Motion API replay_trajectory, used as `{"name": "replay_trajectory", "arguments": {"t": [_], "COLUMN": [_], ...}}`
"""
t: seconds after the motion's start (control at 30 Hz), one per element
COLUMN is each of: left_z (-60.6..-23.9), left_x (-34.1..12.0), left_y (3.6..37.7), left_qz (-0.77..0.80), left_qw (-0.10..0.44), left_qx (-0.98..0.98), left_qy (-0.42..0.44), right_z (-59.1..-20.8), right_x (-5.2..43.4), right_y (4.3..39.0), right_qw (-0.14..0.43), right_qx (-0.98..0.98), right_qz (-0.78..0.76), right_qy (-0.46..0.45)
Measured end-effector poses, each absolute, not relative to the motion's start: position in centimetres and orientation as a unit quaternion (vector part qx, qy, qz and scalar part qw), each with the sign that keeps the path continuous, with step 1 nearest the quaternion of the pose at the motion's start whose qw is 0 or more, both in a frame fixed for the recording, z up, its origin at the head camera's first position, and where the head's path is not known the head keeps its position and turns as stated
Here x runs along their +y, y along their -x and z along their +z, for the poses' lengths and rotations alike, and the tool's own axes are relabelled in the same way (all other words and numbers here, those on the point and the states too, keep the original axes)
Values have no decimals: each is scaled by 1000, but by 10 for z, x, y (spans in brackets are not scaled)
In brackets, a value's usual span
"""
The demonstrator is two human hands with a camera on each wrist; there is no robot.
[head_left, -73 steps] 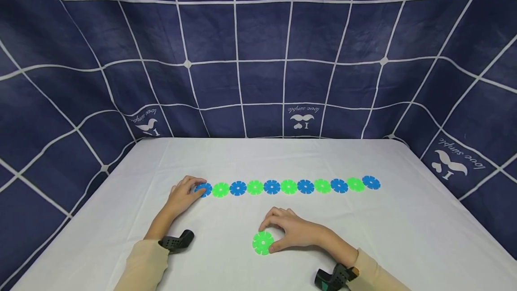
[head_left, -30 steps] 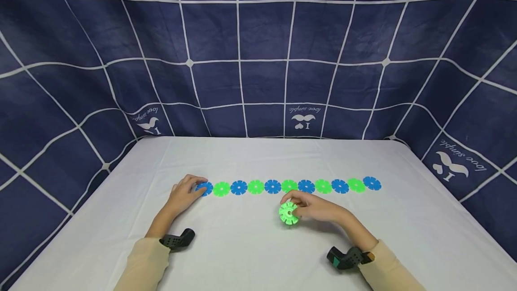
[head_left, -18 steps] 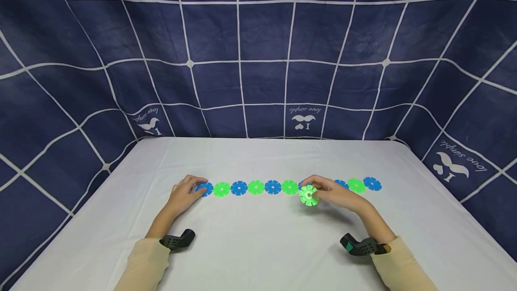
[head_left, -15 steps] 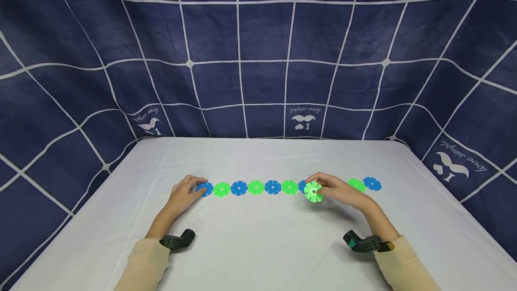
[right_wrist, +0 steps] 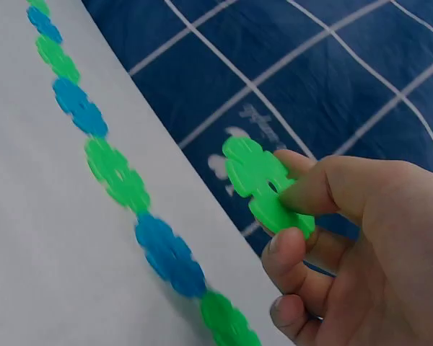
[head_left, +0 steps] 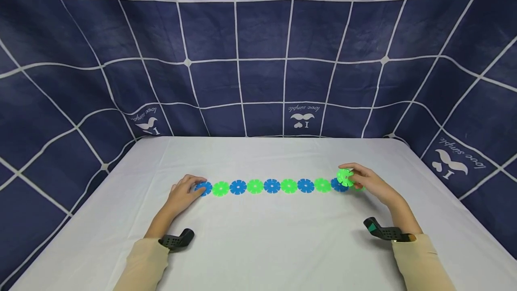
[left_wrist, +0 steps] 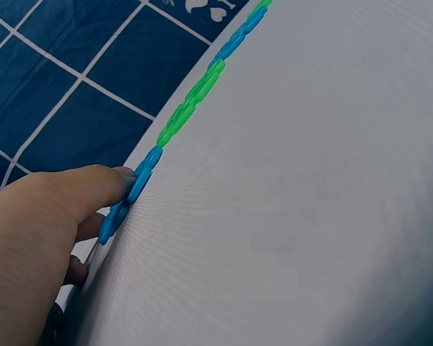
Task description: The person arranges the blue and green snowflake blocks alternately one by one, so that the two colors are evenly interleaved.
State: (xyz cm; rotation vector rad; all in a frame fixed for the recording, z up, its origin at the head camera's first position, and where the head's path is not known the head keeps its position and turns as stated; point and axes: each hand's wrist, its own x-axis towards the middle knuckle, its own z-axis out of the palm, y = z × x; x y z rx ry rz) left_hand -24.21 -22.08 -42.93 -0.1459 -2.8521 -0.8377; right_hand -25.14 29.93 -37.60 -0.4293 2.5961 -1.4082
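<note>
A row of notched plastic interlocking discs, blue and green by turns, lies flat across the table; one middle green disc shows it clearly. At the row's left end my left hand pinches the edge of a blue disc between thumb and fingers. Over the right end, my right hand holds a loose green disc between thumb and fingers, tilted and raised above the row. Beneath it a blue disc is partly covered. The last blue disc of the row is hidden behind the right hand in the head view.
A white cloth covers the table. Behind and at both sides hangs a dark blue curtain with white grid lines. Each wrist wears a black camera, such as the right wrist camera.
My right hand lifted the green disc off the near part of the table and carried it right and away from me, to above the row's right end. The left hand stayed put.
</note>
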Motion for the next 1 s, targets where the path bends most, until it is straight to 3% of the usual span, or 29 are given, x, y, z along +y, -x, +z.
{"name": "replay_trajectory", "arguments": {"t": [0.5, 1.0], "left_z": [-431, -426], "left_x": [-221, -221], "left_y": [240, 239], "left_qz": [-286, -291], "left_qw": [78, 80], "left_qx": [-954, -952], "left_qy": [52, 59], "right_z": [-408, -425], "right_x": [362, 364], "right_y": [249, 250], "right_qw": [-52, -158], "right_qx": [887, 882], "right_qz": [-458, -419], "right_qy": [2, -148]}}
